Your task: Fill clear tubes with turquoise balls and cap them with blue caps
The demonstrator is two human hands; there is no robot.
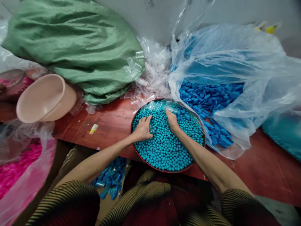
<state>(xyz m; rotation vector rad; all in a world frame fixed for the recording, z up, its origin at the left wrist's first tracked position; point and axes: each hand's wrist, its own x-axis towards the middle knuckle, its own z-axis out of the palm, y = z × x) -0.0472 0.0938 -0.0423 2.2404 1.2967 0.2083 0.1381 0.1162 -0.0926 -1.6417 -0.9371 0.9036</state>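
Note:
A round tray (150, 165) with a red rim is filled with small turquoise beads (164, 150). Over its left half, my left hand (142, 129) has thumb and fingers curved about a clear plastic tube (152, 128). My right hand (172, 121) is closed near the tray's far side, its fingertips against another clear plastic tube (171, 106); part of its grip is hidden. Several blue caps (182, 113) lie on the beads just right of this hand. More clear tubes (154, 105) rest at the tray's far edge.
Behind the tray is a heap of clear tubes (157, 69), beside a green sack (77, 47). To the right, a translucent bag (258, 81) spills blue caps (209, 97). A beige bowl (42, 100) tilts at left, above a bag of pink pieces (21, 163). The red tabletop (113, 125) ends before my lap.

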